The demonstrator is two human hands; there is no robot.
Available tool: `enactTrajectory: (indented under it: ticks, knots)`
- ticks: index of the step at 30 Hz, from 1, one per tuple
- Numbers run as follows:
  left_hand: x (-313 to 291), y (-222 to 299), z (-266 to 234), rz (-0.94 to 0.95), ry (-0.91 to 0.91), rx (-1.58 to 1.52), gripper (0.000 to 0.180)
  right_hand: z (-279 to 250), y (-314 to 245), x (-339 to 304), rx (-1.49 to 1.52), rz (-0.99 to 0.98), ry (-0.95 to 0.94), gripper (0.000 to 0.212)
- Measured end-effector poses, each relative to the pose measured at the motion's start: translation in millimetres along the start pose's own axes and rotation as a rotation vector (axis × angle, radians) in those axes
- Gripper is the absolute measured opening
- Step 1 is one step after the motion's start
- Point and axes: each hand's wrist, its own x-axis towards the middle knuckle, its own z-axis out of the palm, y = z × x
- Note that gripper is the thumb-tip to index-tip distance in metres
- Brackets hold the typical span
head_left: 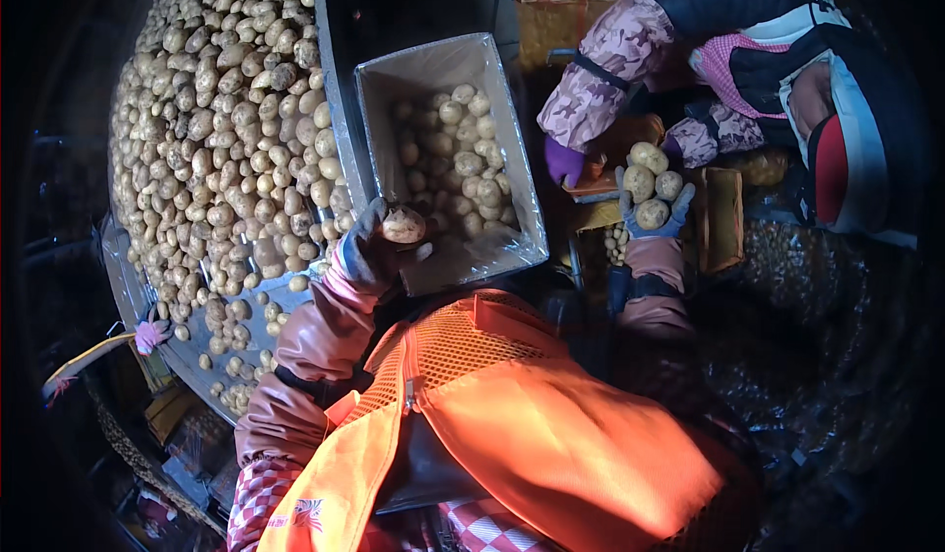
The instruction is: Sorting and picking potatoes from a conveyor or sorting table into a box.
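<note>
My left hand [366, 249], in a blue-grey glove, grips a single potato [404, 225] with a brownish patch, at the near left corner of a cardboard box [433, 275]. That box has a clear plastic liner and is partly filled with potatoes [463, 163]. Out to the right, my right hand [679, 219], also gloved, has its fingers curled up around several potatoes [640, 183]. It is above a smaller open box [725, 219], beside some small potatoes [616, 242].
A large heap of potatoes [226, 109] covers the metal-edged sorting table [340, 90] at left. A co-worker's purple-gloved hand [564, 161] and camouflage sleeve [615, 45] are close to my right hand. A pink-gloved hand [151, 336] shows at the table's far left. Another box [561, 26] stands behind.
</note>
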Motion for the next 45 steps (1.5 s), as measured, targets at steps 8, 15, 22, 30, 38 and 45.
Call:
enactTrajectory:
  ticks: [8, 15, 22, 30, 38, 45]
  knots:
    - [-4, -17, 5, -0.151, 0.044, -0.571, 0.060, -26, 1, 23, -0.090, -0.075, 0.196, 0.077]
    - [-1, 6, 0, -0.556, 0.078, -1.270, 0.056, -47, -9, 67, -0.627, -0.225, 0.291, 0.069]
    - [-15, -54, -8, -0.040, -0.056, 0.005, 0.061, -3, 0, 69, -0.481, -0.177, 0.707, 0.057]
    - [-21, -58, -20, 0.031, 0.015, 0.114, 0.066, 76, 74, 10, -0.681, 0.340, 0.177, 0.047]
    - [-20, 40, 27, -0.577, -0.208, -0.605, 0.053, 94, 208, -28, -0.900, 0.812, -0.141, 0.076]
    - [-39, 19, -26, -0.644, 0.499, -0.557, 0.048, 66, 141, 2, -0.775, 0.222, 0.474, 0.043]
